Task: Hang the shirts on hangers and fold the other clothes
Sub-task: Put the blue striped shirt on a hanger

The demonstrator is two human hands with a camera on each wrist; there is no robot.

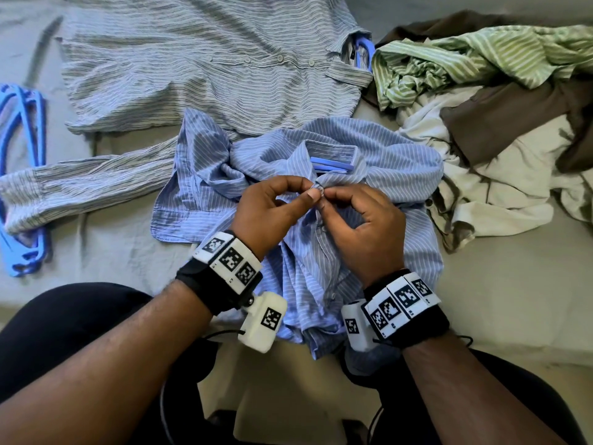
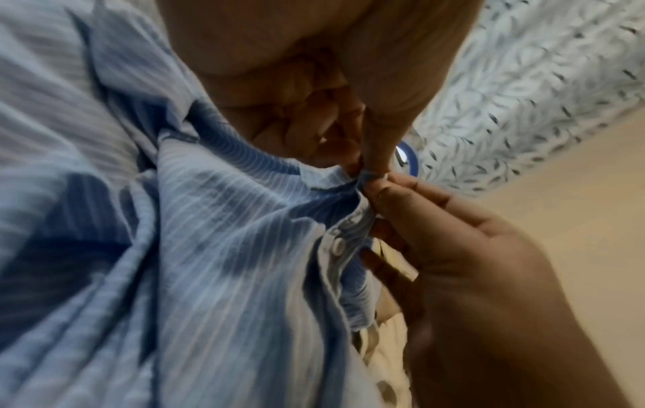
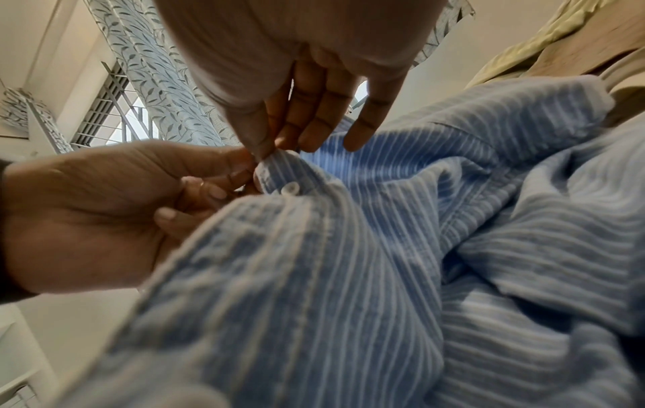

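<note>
Blue striped shirt (image 1: 369, 146), crumpled, collar edge pinched by left hand (image 1: 266, 213) and right hand (image 1: 362, 226).

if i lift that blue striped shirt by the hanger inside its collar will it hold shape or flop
Probably flop: the blue striped shirt lies bunched in soft folds, so the fabric looks limp. The hanger would likely keep only the shoulders spread. It seems light, since the left hand and right hand raise its placket with fingertip pinches.

The blue shirt (image 1: 337, 146) is crinkled woven cloth, matt, with fine white stripes — its button (image 3: 290, 189) looks like smooth pale plastic. The hangers (image 1: 19, 155) are glossy blue plastic. The bed (image 1: 112, 245) wears a creased matt sheet.
</note>
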